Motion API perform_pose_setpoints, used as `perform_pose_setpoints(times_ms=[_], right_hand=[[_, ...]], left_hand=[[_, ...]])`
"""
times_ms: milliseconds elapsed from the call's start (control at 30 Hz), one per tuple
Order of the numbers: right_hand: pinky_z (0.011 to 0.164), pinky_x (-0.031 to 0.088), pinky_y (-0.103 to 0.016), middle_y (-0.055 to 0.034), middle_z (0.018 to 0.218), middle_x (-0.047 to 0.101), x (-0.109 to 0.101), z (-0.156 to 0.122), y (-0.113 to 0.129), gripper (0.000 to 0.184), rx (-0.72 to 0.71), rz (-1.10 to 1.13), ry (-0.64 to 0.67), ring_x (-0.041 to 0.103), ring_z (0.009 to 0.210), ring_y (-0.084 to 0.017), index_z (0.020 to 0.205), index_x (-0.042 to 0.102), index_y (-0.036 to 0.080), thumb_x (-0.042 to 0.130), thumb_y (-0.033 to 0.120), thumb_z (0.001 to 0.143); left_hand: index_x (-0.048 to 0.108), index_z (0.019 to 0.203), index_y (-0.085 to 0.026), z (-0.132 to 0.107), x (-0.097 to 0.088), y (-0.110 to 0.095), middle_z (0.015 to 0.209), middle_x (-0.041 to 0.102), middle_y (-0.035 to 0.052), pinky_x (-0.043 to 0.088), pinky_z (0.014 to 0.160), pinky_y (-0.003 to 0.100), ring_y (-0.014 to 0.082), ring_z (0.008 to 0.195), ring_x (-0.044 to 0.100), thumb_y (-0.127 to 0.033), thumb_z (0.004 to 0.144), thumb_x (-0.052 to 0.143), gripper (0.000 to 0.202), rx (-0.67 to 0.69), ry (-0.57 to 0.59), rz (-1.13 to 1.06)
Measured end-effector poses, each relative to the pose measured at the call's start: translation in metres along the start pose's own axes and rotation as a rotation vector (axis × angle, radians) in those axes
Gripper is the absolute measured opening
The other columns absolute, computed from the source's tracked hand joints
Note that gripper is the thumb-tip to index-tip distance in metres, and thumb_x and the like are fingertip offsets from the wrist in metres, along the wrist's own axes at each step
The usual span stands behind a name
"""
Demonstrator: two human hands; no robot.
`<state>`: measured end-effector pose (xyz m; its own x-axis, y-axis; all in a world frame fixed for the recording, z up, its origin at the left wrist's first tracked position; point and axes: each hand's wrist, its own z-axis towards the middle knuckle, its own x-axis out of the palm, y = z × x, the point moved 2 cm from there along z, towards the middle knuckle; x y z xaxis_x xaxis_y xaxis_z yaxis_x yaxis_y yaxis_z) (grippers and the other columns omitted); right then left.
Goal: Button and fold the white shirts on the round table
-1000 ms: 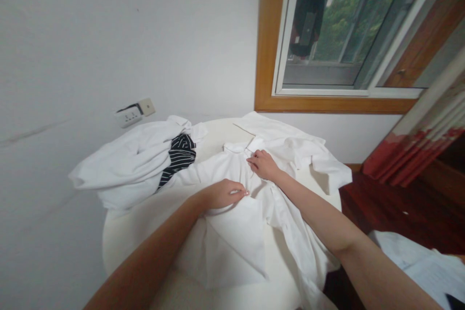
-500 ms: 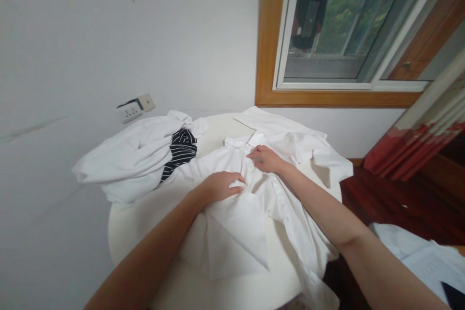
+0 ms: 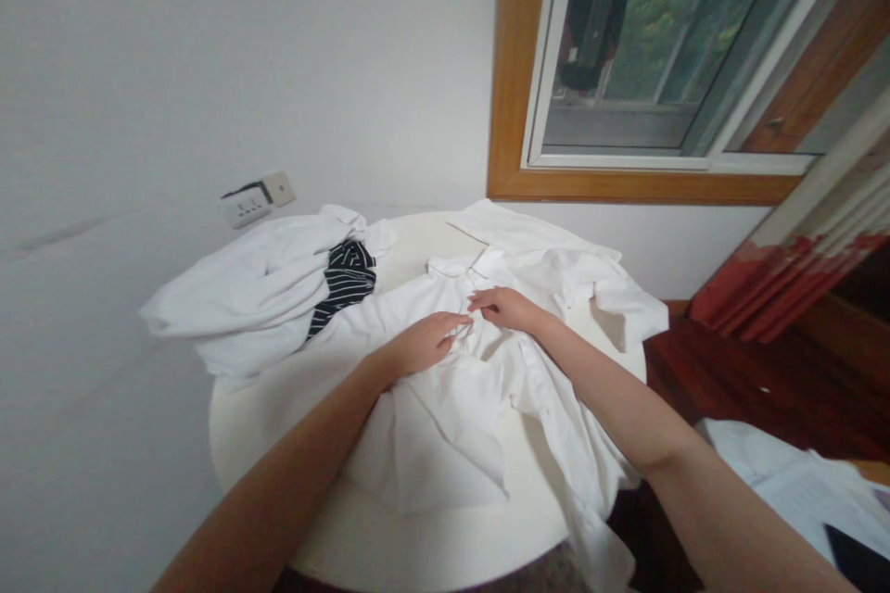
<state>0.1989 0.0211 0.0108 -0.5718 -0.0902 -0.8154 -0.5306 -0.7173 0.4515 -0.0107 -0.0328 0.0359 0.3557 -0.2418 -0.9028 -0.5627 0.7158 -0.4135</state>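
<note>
- At the far left, on the white wall, a wall socket (image 3: 254, 201) is sitting just above the counter's back edge.
- Below it, a pile of white clothes (image 3: 236, 296) is lying bunched on the left part of the round white counter (image 3: 278, 417) and is hanging over its edge.
- Against the pile's right side, a black-and-white striped garment (image 3: 344, 283) is lying tucked among the white folds.
- Near the middle, the left hand (image 3: 424, 343) is resting palm down on the white shirt (image 3: 445, 431), its fingers stretched out and pointing right. Its grip is looking narrow, but whether it is pinching cloth cannot be told.
- Under both hands, the white shirt is lying spread across the middle of the counter, collar toward the wall, with its near right part hanging off the front edge.
- Just right of the left fingertips, the right hand (image 3: 507, 308) is lying on the shirt below the collar, almost touching the other hand. Its fingers are bending slightly onto the fabric, and whether its grip is holding any cloth cannot be told.
- Behind the right hand, another white garment (image 3: 563, 264) is lying rumpled at the counter's back right.
- Further right, a wood-framed window (image 3: 511, 111) is showing greenery outside.
- At the far right, a red and cream curtain (image 3: 799, 278) is hanging above a dark wooden surface (image 3: 730, 380).
</note>
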Motion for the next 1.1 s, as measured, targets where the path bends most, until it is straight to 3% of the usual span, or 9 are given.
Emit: perform_pose_setpoints(times_ms=[167, 267, 367, 467, 567, 733, 933, 1100], right_hand=[[0.1, 0.044, -0.033, -0.0051, 0.116, 0.068, -0.003, -0.003, -0.011, 0.031, 0.007, 0.216, -0.018, 0.058, 0.117, -0.019, 0.102, 0.072, 0.021, 0.052, 0.011, 0.08], [0.097, 0.046, -0.033, -0.0063, 0.115, 0.069, -0.002, -0.003, -0.02, 0.029, 0.068, 0.269, -0.044, 0.06, 0.114, -0.02, 0.101, 0.072, 0.019, 0.051, 0.013, 0.081], [0.096, 0.047, -0.033, -0.0071, 0.114, 0.069, -0.003, -0.001, -0.021, 0.031, 0.091, 0.217, -0.042, 0.062, 0.112, -0.02, 0.103, 0.071, 0.018, 0.049, 0.011, 0.081], [0.1, 0.044, -0.035, -0.0094, 0.121, 0.066, -0.01, -0.001, -0.005, 0.041, -0.014, 0.033, 0.007, 0.059, 0.116, -0.021, 0.116, 0.065, 0.017, 0.052, 0.009, 0.079], [0.106, 0.037, -0.041, -0.0107, 0.13, 0.059, -0.018, -0.006, 0.025, 0.053, -0.199, -0.16, 0.075, 0.05, 0.125, -0.023, 0.13, 0.056, 0.019, 0.059, 0.012, 0.078], [0.105, 0.039, -0.036, -0.0106, 0.127, 0.061, -0.018, -0.026, 0.064, 0.041, -0.384, -0.168, 0.127, 0.051, 0.123, -0.02, 0.13, 0.055, 0.018, 0.053, 0.015, 0.089], [0.093, 0.048, -0.03, -0.0109, 0.14, 0.05, -0.013, -0.042, 0.067, 0.033, -0.243, -0.155, 0.168, 0.06, 0.111, -0.018, 0.122, 0.06, 0.019, 0.051, 0.016, 0.091], [0.094, 0.047, -0.032, -0.0116, 0.124, 0.061, -0.019, -0.052, 0.059, 0.023, -0.18, -0.042, 0.109, 0.059, 0.111, -0.019, 0.104, 0.063, 0.018, 0.048, 0.01, 0.089]], left_hand=[[0.056, 0.127, -0.02, -0.006, -0.015, 0.013, 0.14, 0.051, 0.0037, 0.028, 0.113, 0.031, 0.0168, 0.13, 0.044, -0.033, 0.092, 0.039, 0.041, -0.045, 0.17, -0.147], [0.058, 0.125, -0.022, -0.008, -0.024, 0.025, 0.139, 0.053, 0.0009, 0.028, 0.114, 0.03, 0.016, 0.131, 0.044, -0.027, 0.089, 0.04, 0.04, -0.027, 0.235, -0.24], [0.059, 0.125, -0.021, -0.008, -0.027, 0.038, 0.137, 0.055, 0.0014, 0.03, 0.112, 0.03, 0.0164, 0.128, 0.047, -0.025, 0.088, 0.04, 0.042, -0.051, 0.226, -0.289], [0.057, 0.126, -0.019, -0.004, -0.022, 0.05, 0.135, 0.056, 0.004, 0.033, 0.11, 0.032, 0.0177, 0.125, 0.05, -0.033, 0.089, 0.041, 0.042, -0.074, 0.161, -0.268], [0.055, 0.128, -0.018, 0.0, -0.013, 0.059, 0.14, 0.051, 0.007, 0.027, 0.113, 0.036, 0.0205, 0.132, 0.043, -0.044, 0.091, 0.042, 0.047, -0.02, 0.05, -0.124], [0.046, 0.137, -0.025, 0.005, 0.002, 0.064, 0.15, 0.037, 0.004, 0.018, 0.116, 0.039, 0.0221, 0.141, 0.027, -0.057, 0.093, 0.033, 0.056, -0.018, 0.064, 0.109], [0.037, 0.143, -0.027, 0.004, 0.0, 0.061, 0.154, 0.029, 0.0014, 0.015, 0.116, 0.037, 0.0217, 0.144, 0.019, -0.061, 0.093, 0.029, 0.06, -0.039, 0.12, 0.139], [0.037, 0.143, -0.028, 0.002, -0.002, 0.062, 0.154, 0.029, 0.001, 0.015, 0.116, 0.036, 0.0214, 0.143, 0.02, -0.062, 0.092, 0.029, 0.062, -0.032, 0.125, 0.135]])
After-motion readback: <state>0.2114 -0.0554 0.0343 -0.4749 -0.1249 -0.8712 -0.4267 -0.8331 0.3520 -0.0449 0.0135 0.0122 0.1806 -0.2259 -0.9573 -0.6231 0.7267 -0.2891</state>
